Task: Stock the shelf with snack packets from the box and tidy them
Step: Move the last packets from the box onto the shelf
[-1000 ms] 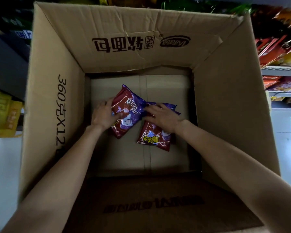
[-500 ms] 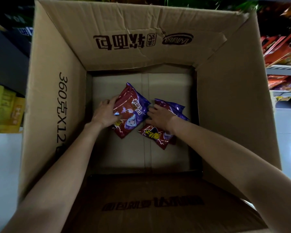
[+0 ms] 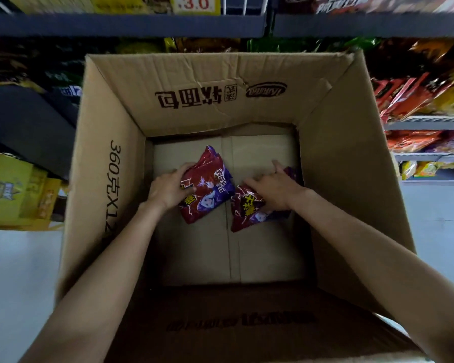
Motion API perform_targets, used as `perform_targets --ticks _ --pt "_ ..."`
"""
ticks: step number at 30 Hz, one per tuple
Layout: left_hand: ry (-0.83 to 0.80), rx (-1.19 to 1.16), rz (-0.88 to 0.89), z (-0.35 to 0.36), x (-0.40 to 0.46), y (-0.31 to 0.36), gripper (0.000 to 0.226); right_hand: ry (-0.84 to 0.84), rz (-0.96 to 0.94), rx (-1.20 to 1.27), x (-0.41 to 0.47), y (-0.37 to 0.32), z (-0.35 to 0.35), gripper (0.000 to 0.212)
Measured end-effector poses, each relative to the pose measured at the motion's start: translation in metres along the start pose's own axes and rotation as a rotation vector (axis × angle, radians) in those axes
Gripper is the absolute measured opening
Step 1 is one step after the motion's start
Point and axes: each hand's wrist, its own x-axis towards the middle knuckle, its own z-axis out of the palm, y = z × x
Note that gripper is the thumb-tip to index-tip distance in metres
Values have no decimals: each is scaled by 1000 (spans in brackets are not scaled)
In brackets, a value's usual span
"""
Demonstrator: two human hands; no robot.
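We're at pick-up: left hand curls round one snack packet, right hand grips a second packet, prob. firmly, both low in the box. Next: lift w/o dropping, up to the shelf.

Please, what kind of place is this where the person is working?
Most likely a small shop or supermarket aisle. Metal shelves on the right hold many bright snack packets, a yellow price tag sits on the shelf edge above, and a cardboard box with two packets left stands on the floor.
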Motion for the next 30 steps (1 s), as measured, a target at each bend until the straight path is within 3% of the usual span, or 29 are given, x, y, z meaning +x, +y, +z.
perform_targets --ticks 4,6,10,17,21,24,28,30 --pt "161 79 54 -33 -16 22 66 331 138 572 -43 -2 -30 83" --pt "263 91 82 -56 -30 39 65 511 152 866 -72 -4 -47 68" --pt "522 145 148 -97 -76 85 59 743 46 1115 -133 -4 -76 43" --pt "1075 181 265 -129 -172 198 46 1038 -77 1146 -245 26 -86 46" --pt "1275 247 406 -133 -218 276 47 1143 -73 1090 -326 63 -76 57" --pt "1319 242 490 -130 -234 333 49 1162 -16 1074 -383 97 -61 68" --pt "1208 202 599 -115 -228 403 52 1218 133 945 -441 140 -31 96" --pt "1185 208 637 -100 -218 438 52 1245 219 855 -461 161 -11 99"
